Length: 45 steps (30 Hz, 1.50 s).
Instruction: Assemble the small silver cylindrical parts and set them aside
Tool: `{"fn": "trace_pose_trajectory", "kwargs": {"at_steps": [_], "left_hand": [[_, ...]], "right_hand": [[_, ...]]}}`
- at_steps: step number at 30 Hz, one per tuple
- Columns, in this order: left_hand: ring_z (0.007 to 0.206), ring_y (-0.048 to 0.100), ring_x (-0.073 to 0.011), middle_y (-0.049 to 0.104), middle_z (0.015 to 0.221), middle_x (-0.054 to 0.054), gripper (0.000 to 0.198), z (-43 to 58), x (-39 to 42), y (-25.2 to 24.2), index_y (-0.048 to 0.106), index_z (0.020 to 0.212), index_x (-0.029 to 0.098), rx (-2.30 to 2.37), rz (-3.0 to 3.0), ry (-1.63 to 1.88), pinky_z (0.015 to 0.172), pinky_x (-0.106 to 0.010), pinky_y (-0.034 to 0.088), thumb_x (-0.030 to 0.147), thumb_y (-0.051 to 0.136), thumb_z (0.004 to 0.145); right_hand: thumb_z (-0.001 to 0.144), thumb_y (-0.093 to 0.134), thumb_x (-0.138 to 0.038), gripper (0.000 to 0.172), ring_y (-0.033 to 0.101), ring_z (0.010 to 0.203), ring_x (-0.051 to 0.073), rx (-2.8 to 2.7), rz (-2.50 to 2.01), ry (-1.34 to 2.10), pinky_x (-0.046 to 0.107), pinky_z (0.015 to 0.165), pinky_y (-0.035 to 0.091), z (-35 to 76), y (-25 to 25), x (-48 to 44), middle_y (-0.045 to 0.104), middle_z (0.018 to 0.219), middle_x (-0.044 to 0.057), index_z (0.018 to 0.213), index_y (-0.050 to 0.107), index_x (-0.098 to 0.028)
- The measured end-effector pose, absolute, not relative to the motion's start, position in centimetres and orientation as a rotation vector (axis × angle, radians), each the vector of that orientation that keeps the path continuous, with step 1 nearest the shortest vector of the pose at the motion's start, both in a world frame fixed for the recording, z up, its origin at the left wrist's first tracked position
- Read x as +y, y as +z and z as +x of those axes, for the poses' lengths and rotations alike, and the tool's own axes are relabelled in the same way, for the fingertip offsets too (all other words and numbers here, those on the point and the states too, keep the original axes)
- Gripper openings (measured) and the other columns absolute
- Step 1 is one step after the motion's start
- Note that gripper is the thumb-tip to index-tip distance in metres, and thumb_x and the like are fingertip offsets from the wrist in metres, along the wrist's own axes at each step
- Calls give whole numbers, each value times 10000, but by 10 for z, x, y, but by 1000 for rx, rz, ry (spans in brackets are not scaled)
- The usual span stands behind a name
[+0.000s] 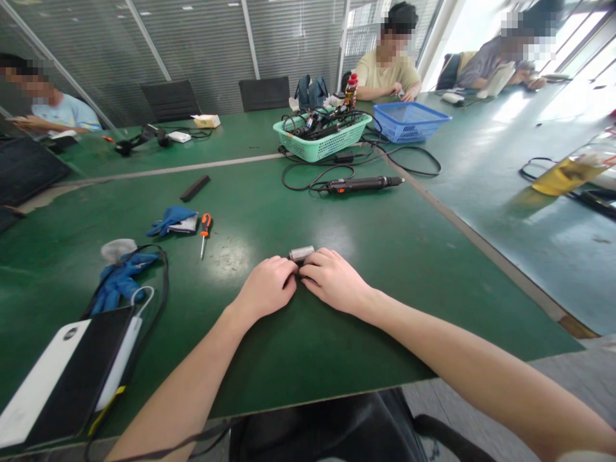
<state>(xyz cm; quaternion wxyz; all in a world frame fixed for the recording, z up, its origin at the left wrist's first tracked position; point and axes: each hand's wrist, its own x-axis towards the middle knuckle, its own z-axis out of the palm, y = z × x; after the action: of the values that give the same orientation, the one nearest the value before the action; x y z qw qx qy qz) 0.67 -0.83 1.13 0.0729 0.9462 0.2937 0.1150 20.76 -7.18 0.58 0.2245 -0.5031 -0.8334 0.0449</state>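
A short silver metal cylinder (pixel 301 253) is at the fingertips of both hands, just above the green tabletop or on it; which of these I cannot tell. My left hand (pixel 268 286) is closed, its curled fingers at the cylinder's darker left end. Closed as well, my right hand (pixel 335 280) overlaps the right end with its fingers. The fingertips of the two hands nearly meet, and they hide the near side of the cylinder. An orange-handled screwdriver (pixel 205 231) lies to the left of my hands.
Blue gloves (pixel 126 277), a black-and-white box (pixel 67 375) and a white power bank (pixel 120 359) lie left. Beyond my hands are a corded electric screwdriver (pixel 360 185), a dark bar (pixel 195 188), a full green basket (pixel 332 146) and a blue basket (pixel 409 125). Several people sit around.
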Motion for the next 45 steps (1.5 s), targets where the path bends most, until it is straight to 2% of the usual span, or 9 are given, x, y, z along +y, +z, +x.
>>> {"fn": "trace_pose_trajectory", "kwargs": {"at_steps": [45], "left_hand": [[836,594,-212,661,877,-49,128,6,-10,11,644,896,181,911,2835,347,766,-355,477,148,525,932]], "right_hand": [[1018,562,-251,198,579,1010,246,-2337,-1306,96,409,941,494,210,2,-69,693,1035,94,1034,746,-178]]}}
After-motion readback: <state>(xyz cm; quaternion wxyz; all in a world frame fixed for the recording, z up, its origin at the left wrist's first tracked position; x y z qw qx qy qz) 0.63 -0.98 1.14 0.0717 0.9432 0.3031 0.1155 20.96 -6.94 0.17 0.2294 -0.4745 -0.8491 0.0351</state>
